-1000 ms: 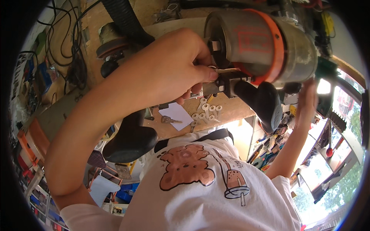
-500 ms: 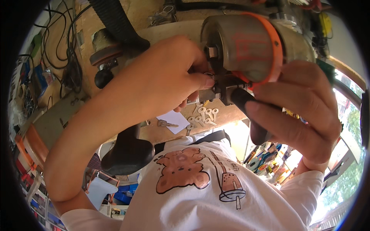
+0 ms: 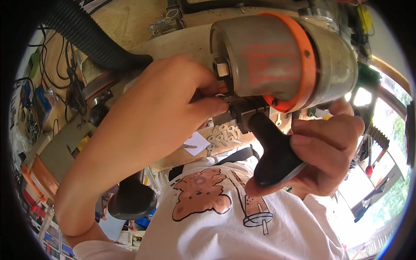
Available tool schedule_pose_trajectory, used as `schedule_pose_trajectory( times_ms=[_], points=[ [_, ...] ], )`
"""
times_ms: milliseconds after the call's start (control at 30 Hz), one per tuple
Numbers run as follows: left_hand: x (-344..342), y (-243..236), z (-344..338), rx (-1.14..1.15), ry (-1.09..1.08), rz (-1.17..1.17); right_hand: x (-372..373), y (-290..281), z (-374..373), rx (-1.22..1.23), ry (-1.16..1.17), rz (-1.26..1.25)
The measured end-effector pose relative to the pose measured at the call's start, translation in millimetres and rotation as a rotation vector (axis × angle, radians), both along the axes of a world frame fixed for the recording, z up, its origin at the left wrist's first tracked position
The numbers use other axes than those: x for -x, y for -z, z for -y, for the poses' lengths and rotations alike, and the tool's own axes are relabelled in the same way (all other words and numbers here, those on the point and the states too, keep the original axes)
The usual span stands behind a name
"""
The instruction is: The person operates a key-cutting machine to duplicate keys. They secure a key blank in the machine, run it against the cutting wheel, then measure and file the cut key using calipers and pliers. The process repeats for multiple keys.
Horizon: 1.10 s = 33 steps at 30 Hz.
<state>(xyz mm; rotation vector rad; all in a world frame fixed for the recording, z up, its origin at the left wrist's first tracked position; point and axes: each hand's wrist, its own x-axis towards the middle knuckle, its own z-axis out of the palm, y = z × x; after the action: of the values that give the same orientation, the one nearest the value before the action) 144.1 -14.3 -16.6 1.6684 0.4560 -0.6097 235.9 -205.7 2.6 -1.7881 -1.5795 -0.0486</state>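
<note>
The grey machine housing (image 3: 277,56) with its orange band fills the upper view. Below it, the right hand (image 3: 325,151) wraps closed around the black lever handle (image 3: 273,156). The left hand (image 3: 173,108) pinches a small metal piece (image 3: 222,97) (likely a key blank) at the clamp, apparently seating it; next, steady lever pressure seems needed.

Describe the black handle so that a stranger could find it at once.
Start at the big grey metal cylinder with an orange band at the top. Just below it, the right hand wraps a thick black handle. Unlike the ribbed black hose, it is smooth and short.
</note>
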Motion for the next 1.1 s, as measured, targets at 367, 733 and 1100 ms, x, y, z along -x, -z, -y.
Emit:
schedule_pose_trajectory(
  times_ms=[367,733,1100],
  points=[
    [107.5,-60.2,-22.2,-0.663,-0.364,0.607,-56.2,17.5,97.9,-0.163,1.006,-0.336],
    [153.9,-16.9,-0.7,-1.298,-0.298,0.954,-22.7,32.0,86.6,-0.106,0.956,-0.023],
    [147.4,-17.1,9.7,-1.331,-0.284,0.902,72.2,64.3,56.1,0.637,0.455,-0.804]
  ],
)
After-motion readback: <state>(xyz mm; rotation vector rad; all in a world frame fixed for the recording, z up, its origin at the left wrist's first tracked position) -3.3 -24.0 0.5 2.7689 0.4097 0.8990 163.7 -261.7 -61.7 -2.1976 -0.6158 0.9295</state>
